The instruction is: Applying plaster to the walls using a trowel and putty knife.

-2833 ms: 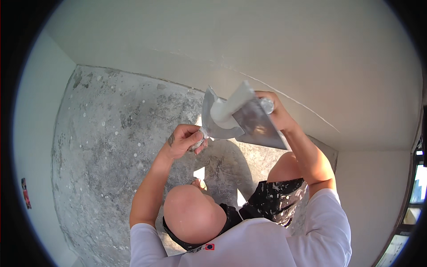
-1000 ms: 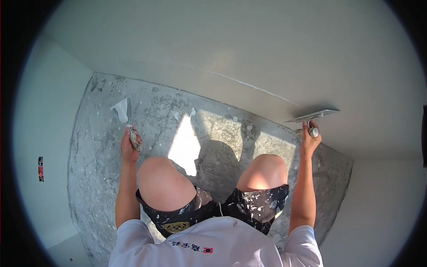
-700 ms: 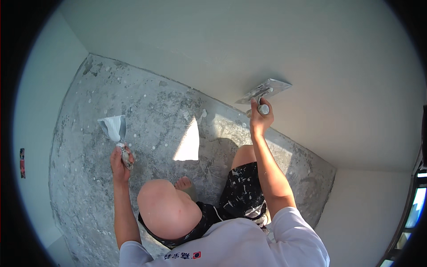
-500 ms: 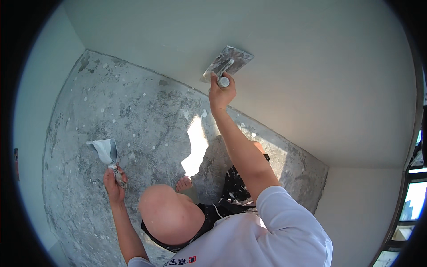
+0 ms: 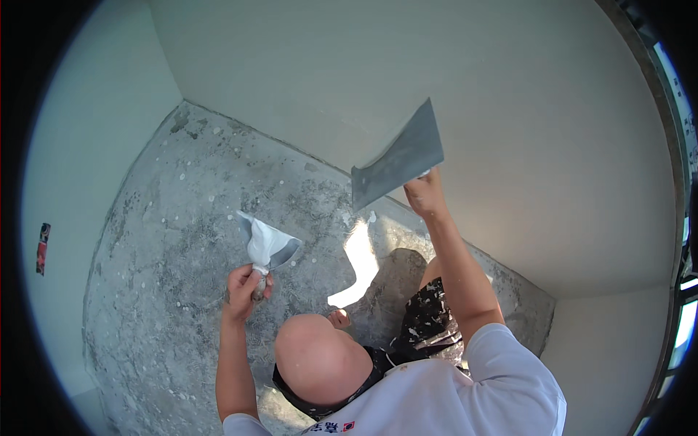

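Note:
My left hand [image 5: 246, 292] is closed round the handle of a putty knife [image 5: 285, 253], held blade up over the floor. A thick lump of white putty [image 5: 263, 241] lies on its wide blade. Higher up and to the right, my right hand [image 5: 425, 196] grips a rectangular plastering trowel [image 5: 402, 158]. The flat grey underside of the trowel faces me, hiding its handle and most of my fingers. The trowel is in front of the pale wall [image 5: 313, 65], and I see no contact between them. The two tools are apart.
A spotted grey concrete floor [image 5: 174, 240] meets the walls along a dark edge. My bent knee [image 5: 320, 356] is between my arms. A small red and black patch [image 5: 42, 249] shows on the left wall. Window frames [image 5: 683, 291] stand at the far right.
My right hand has come off the wall and turned the trowel over, showing its flat face. My left hand has moved right and slightly up with the loaded putty knife. The view has shifted.

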`<state>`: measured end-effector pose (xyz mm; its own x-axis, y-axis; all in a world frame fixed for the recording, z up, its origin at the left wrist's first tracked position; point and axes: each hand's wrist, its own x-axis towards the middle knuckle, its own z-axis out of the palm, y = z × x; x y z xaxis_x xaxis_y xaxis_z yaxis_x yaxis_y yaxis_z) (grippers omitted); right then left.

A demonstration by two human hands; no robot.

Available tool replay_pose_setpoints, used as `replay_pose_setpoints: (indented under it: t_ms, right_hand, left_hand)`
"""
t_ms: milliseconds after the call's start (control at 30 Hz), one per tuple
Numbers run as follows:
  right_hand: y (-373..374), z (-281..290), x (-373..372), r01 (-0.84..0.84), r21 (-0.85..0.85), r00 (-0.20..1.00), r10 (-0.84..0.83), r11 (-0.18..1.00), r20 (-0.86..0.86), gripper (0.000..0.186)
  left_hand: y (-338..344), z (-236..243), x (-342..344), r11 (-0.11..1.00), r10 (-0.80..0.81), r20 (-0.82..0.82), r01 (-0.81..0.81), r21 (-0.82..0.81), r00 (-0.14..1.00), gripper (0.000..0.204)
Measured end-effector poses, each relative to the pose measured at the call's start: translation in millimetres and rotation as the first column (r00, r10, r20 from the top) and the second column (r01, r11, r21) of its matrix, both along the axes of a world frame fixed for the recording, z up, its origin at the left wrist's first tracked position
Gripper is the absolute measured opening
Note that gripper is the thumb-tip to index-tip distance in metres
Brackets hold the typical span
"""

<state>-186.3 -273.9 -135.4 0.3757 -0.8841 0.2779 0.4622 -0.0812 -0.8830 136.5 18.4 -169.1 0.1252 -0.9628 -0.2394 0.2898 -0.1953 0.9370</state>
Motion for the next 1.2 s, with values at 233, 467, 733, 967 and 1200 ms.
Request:
replay_pose_setpoints:
  t_ms: [233, 467, 733, 967, 1200]
  right_hand:
    - [36.6, 52.8, -46.9, -0.312, -0.083, 0.936, 0.321, 0.947, 0.141, 0.024]
    - [0.7, 7.4, -152.8, -0.384, -0.107, 0.545, 0.132, 0.917, -0.828, 0.028]
    - [128.2, -22.9, -488.9, 0.544, -0.188, 0.665, -0.557, 0.818, -0.497, 0.021]
    - [215.9, -11.2, -760.2, 0.983, 0.011, 0.184, -0.975, 0.184, -0.127, 0.016]
    - [209.9, 86.8, -823.7, 0.987, -0.157, 0.009, -0.978, 0.042, -0.21, 0.024]
  left_hand:
    - [-125.0, 23.0, -62.8, 0.841, -0.54, 0.027, 0.541, -0.017, 0.841, 0.035]
    - [-137.1, 40.2, -98.2, 0.905, -0.423, -0.091, 0.416, -0.087, 0.901, 0.035]
    - [-113.3, 41.1, -129.6, 0.948, -0.204, 0.158, 0.154, 0.278, 0.966, 0.026]
    - [-134.4, -9.3, -88.6, 0.926, -0.286, -0.37, 0.354, 0.132, 0.884, 0.025]
    - [-131.0, -4.8, -77.2, 0.977, 0.209, -0.252, -0.212, 0.017, 0.945, 0.029]
